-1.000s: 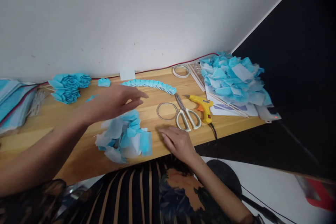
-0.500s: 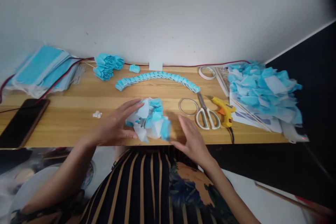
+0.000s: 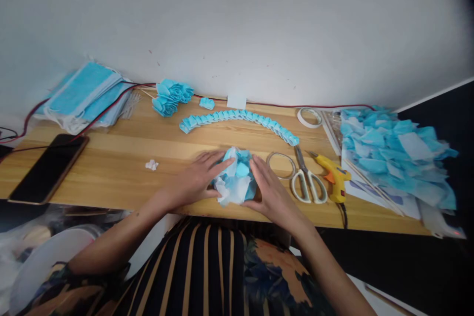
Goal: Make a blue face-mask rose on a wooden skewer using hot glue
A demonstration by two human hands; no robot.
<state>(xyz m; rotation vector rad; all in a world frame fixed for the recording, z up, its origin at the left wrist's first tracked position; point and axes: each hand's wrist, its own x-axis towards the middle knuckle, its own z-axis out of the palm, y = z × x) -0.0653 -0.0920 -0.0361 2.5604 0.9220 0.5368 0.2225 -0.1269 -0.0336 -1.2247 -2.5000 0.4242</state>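
A small heap of blue and white fabric pieces [image 3: 237,181] lies near the front edge of the wooden table [image 3: 111,158]. My left hand [image 3: 198,177] presses against its left side and my right hand [image 3: 268,190] against its right side, so the heap is squeezed between both palms. The fingers of both hands curve round the heap. Behind it runs a curved chain of folded blue pieces [image 3: 240,121].
White-handled scissors [image 3: 305,177], a yellow glue gun [image 3: 335,173], a clear tape ring [image 3: 279,163] and a white tape roll [image 3: 309,116] lie to the right. A big pile of blue scraps [image 3: 396,153] fills the far right. A phone [image 3: 48,168], stacked masks [image 3: 85,96] and blue rosettes [image 3: 172,96] are left.
Both hands have closed in from either side and gathered the spread-out fabric pieces into a tighter heap. The camera view has swung left, showing the phone and masks.
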